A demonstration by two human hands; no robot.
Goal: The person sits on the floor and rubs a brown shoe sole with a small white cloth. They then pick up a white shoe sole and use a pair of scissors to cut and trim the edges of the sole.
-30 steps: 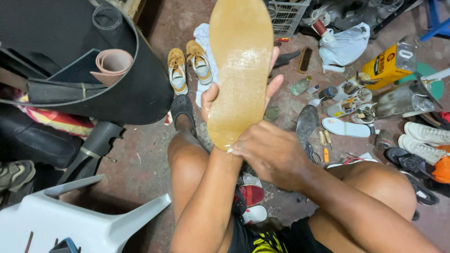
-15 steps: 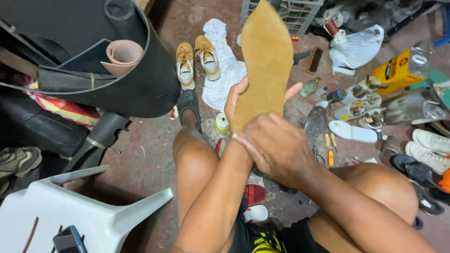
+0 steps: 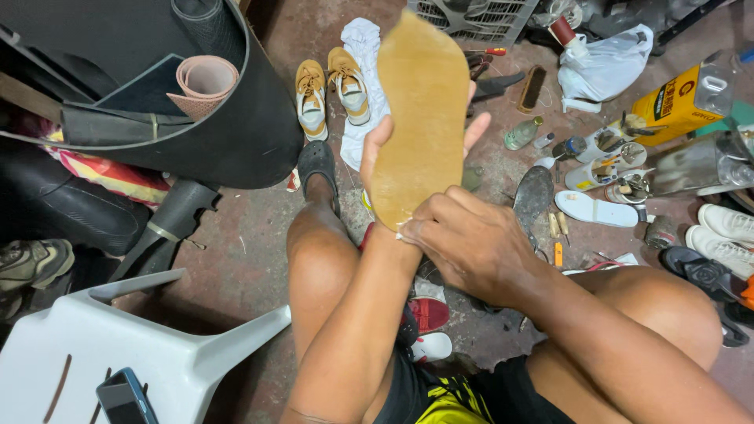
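Note:
A tan shoe sole (image 3: pixel 420 110) stands upright in front of me, held from behind by my left hand (image 3: pixel 377 145), whose fingertips show at both of its edges. My right hand (image 3: pixel 467 243) is closed over the sole's lower end, thumb and fingers pressing at its bottom edge, with a small pale scrap at the fingertips. Whether it holds a tool is hidden. My bare knees sit below, and my left foot wears a dark clog (image 3: pixel 318 165).
A pair of tan shoes (image 3: pixel 330 94) lies on a white cloth (image 3: pixel 365 78) ahead. Big black rubber rolls (image 3: pixel 236 118) stand at left, a white plastic chair (image 3: pixel 141 345) with a phone at lower left. Bottles, a yellow can (image 3: pixel 675 98), soles and shoes litter the floor at right.
The sole has tilted from leaning right back to nearly upright. My right hand stays at its lower end and has shifted slightly along the bottom edge.

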